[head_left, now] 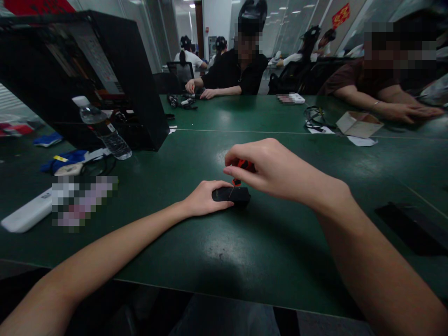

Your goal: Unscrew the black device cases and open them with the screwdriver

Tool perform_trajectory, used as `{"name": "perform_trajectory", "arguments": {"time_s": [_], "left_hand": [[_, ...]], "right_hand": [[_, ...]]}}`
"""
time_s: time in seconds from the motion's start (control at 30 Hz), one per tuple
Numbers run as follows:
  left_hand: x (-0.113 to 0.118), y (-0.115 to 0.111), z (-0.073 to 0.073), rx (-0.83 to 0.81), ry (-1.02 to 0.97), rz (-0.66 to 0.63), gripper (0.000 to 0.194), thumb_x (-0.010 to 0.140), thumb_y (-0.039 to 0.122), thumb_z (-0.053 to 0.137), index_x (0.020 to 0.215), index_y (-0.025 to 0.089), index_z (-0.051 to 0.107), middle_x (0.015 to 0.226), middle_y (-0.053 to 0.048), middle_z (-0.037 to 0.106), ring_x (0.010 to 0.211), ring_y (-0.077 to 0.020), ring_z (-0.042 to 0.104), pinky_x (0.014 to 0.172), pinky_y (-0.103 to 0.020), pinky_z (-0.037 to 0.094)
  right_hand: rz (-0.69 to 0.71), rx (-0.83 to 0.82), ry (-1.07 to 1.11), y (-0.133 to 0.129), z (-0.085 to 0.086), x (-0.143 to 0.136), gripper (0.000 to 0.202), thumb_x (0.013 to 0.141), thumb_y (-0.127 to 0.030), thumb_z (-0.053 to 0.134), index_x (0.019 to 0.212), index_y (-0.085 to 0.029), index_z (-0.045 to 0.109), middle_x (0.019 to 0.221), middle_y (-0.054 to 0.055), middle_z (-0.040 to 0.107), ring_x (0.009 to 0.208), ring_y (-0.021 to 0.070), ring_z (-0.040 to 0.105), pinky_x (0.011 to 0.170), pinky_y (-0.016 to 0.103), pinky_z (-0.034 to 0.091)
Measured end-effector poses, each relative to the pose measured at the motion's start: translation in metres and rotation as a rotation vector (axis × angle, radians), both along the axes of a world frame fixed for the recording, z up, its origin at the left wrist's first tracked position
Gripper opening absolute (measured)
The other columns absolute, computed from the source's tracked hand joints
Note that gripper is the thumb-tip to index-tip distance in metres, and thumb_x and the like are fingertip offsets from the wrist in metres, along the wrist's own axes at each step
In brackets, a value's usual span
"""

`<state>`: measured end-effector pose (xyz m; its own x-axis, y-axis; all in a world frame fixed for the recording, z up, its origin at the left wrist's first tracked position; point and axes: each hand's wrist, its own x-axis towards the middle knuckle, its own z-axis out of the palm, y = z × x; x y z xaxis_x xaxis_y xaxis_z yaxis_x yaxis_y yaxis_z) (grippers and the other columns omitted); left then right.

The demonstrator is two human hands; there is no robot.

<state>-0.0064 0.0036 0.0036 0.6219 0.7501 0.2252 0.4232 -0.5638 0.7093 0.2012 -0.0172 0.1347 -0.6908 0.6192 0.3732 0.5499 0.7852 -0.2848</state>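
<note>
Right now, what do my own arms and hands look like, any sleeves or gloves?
Your left hand and right hand are both ungloved. Neither forearm shows a sleeve, and I see no watch, ring or bracelet on either.

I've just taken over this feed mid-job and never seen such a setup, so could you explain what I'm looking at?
There is no robot here: these are a person's two bare hands. The single picture comes from a camera worn on their head, looking forward and down. The left hand grips a small black block on the green table. The right hand holds a red-and-black screwdriver, its thin shaft pointing down at the block. To the left are a plastic bottle and a large black case; an open box lies farther off to the right. Other people sit beyond.
</note>
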Motion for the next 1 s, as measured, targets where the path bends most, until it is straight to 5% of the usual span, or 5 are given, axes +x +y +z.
{"name": "perform_trajectory", "arguments": {"time_s": [0.13,0.3,0.47,0.67,1.0], "left_hand": [[-0.001,0.0,-0.005,0.14,-0.063,-0.014,0.044,0.081,0.034,0.079,0.12,0.018,0.066,0.118,-0.009,0.072,0.109,-0.0277,0.068,0.098,-0.039,0.051],[-0.002,0.001,-0.007,0.156,-0.048,-0.032,0.044,0.083,0.041,0.078,0.119,0.019,0.066,0.116,-0.009,0.071,0.107,-0.0275,0.067,0.096,-0.04,0.053],[0.0,0.0,-0.005,0.144,-0.037,-0.019,0.034,0.087,0.04,0.073,0.113,0.019,0.067,0.113,-0.008,0.072,0.104,-0.0254,0.068,0.094,-0.037,0.053],[-0.001,-0.005,0.0,0.277,0.031,0.031,0.033,0.077,0.027,0.07,0.108,0.018,0.066,0.103,-0.007,0.072,0.094,-0.0252,0.068,0.088,-0.038,0.054],[0.012,-0.015,-0.005,0.347,0.104,0.113,0.039,0.081,0.052,0.074,0.103,0.02,0.071,0.099,-0.007,0.077,0.092,-0.0269,0.07,0.083,-0.04,0.054]], "right_hand": [[0.081,-0.008,-0.06,-0.01,0.006,0.0,0.032,0.085,-0.01,0.056,0.115,-0.018,0.064,0.116,0.008,0.068,0.095,0.0187,0.063,0.078,0.027,0.044],[-0.033,0.031,-0.14,-0.016,0.007,-0.003,0.016,0.091,-0.016,0.056,0.101,-0.017,0.068,0.1,0.008,0.069,0.083,0.0191,0.062,0.071,0.029,0.042],[0.022,0.062,-0.155,-0.017,0.007,-0.002,0.026,0.086,-0.01,0.059,0.109,-0.017,0.068,0.125,0.011,0.063,0.097,0.02,0.063,0.075,0.029,0.043],[-0.284,0.279,-0.404,-0.015,0.002,-0.009,0.024,0.096,-0.032,0.06,0.088,-0.014,0.074,0.091,0.011,0.069,0.072,0.0184,0.056,0.054,0.031,0.025],[-0.179,0.519,-0.399,-0.009,-0.012,-0.007,0.042,0.101,-0.03,0.051,0.068,-0.017,0.072,0.068,0.009,0.068,0.072,0.0193,0.052,0.052,0.034,0.023]]}}
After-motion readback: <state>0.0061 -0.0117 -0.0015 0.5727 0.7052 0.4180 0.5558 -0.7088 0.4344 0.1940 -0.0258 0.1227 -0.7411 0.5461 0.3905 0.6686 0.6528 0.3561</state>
